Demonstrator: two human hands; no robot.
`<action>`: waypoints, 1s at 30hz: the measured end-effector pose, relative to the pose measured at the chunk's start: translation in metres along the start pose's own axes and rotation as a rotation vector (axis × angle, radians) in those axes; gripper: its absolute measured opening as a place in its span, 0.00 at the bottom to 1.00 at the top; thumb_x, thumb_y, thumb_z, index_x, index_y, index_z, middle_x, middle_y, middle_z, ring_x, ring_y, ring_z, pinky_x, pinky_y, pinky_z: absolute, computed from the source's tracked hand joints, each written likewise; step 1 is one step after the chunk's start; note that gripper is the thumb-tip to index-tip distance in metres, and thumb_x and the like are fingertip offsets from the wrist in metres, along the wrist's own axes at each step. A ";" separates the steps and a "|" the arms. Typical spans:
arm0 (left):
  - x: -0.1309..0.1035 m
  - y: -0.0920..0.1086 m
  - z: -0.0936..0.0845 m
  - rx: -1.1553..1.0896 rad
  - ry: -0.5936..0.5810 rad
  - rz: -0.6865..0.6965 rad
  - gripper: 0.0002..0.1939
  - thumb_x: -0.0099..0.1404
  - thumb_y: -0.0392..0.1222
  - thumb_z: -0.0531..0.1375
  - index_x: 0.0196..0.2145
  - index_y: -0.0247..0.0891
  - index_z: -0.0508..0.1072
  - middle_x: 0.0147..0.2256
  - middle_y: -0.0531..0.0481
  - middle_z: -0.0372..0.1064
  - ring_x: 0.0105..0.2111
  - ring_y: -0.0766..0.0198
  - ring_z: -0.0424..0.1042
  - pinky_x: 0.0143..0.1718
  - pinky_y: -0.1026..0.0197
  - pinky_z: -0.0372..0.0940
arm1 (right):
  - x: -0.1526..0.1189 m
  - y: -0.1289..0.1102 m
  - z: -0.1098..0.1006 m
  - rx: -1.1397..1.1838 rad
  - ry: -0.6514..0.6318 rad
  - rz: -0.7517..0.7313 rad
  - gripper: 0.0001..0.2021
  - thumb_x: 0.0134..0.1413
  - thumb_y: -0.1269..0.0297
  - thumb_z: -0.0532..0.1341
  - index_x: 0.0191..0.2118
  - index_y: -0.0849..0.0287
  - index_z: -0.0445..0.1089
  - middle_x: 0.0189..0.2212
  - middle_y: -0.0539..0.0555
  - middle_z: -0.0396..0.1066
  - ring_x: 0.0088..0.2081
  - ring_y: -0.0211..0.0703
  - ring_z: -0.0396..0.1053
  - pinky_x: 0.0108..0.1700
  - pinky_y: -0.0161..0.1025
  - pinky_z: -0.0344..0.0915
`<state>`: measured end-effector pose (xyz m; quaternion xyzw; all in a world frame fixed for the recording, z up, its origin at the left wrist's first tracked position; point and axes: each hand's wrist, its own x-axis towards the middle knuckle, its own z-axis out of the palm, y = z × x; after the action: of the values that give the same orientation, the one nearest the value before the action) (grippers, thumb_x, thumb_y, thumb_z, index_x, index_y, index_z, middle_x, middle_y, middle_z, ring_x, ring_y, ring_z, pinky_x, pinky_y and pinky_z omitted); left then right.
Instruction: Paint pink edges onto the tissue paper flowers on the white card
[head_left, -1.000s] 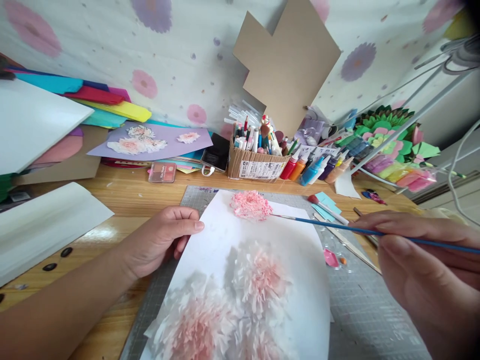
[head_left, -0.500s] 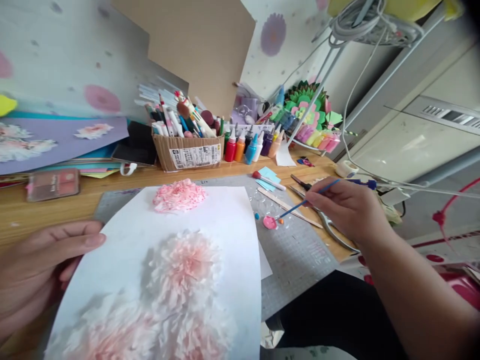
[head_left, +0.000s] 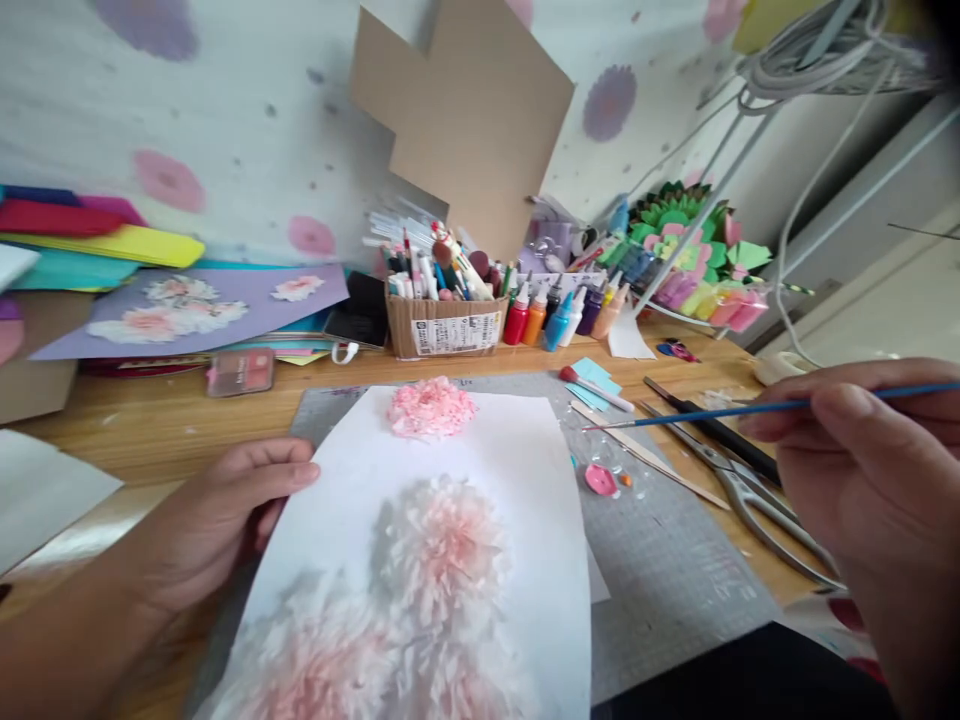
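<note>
My left hand (head_left: 247,490) pinches the left edge of a white sheet of paper (head_left: 330,520), thumb on top. Ruffled tissue-paper flowers (head_left: 450,545) with pink centres are on the sheet, and a pinker ruffled flower (head_left: 431,407) is at its far edge. In my right hand (head_left: 847,430) is a thin blue paintbrush (head_left: 720,411), held between thumb and fingers with its tip pointing left. The tip hovers near a small patch of pink paint (head_left: 601,480), apart from it. An orange dab (head_left: 625,480) sits beside the pink one.
A grey cutting mat (head_left: 660,560) lies under the sheet. Scissors (head_left: 757,490), a wooden stick (head_left: 652,455) and a makeup brush (head_left: 600,390) lie at right. Behind stand a cardboard box of pens (head_left: 450,325) and several paint bottles (head_left: 559,320). Purple paper (head_left: 225,335) with flowers is at left.
My right hand has drawn the paintbrush up and away from the pink paint, and the brush is now nearly level. The view has swung left; my left hand still holds the sheet.
</note>
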<state>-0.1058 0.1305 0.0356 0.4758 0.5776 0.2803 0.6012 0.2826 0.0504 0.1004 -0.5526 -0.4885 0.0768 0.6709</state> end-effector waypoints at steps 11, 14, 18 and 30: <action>-0.001 0.001 0.002 -0.167 -0.068 0.043 0.20 0.53 0.48 0.67 0.16 0.39 0.62 0.11 0.61 0.56 0.13 0.75 0.51 0.18 0.69 0.43 | -0.039 -0.012 0.060 0.032 -0.387 -0.134 0.05 0.53 0.65 0.69 0.37 0.48 0.78 0.32 0.49 0.79 0.33 0.41 0.78 0.30 0.33 0.74; -0.003 0.003 0.004 -0.188 -0.078 0.045 0.19 0.52 0.48 0.68 0.16 0.39 0.63 0.10 0.61 0.56 0.13 0.75 0.50 0.17 0.69 0.42 | -0.039 -0.013 0.066 -0.067 -0.483 -0.243 0.05 0.56 0.66 0.67 0.38 0.47 0.77 0.32 0.47 0.79 0.33 0.38 0.77 0.33 0.30 0.75; -0.003 0.003 0.005 -0.212 -0.081 0.040 0.19 0.49 0.48 0.69 0.16 0.39 0.63 0.10 0.61 0.56 0.13 0.75 0.50 0.16 0.69 0.42 | -0.037 -0.015 0.074 -0.106 -0.553 -0.346 0.05 0.58 0.67 0.66 0.39 0.48 0.76 0.31 0.45 0.79 0.33 0.35 0.77 0.34 0.27 0.74; 0.002 0.001 0.004 -0.228 -0.104 0.049 0.19 0.48 0.48 0.68 0.14 0.40 0.64 0.09 0.60 0.57 0.11 0.74 0.51 0.14 0.70 0.44 | -0.042 -0.010 0.072 -0.120 -0.553 -0.331 0.06 0.57 0.67 0.66 0.39 0.48 0.76 0.33 0.45 0.79 0.35 0.37 0.77 0.37 0.31 0.74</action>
<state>-0.1011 0.1313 0.0352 0.4322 0.4983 0.3335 0.6735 0.2034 0.0676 0.0788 -0.4623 -0.7391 0.0849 0.4825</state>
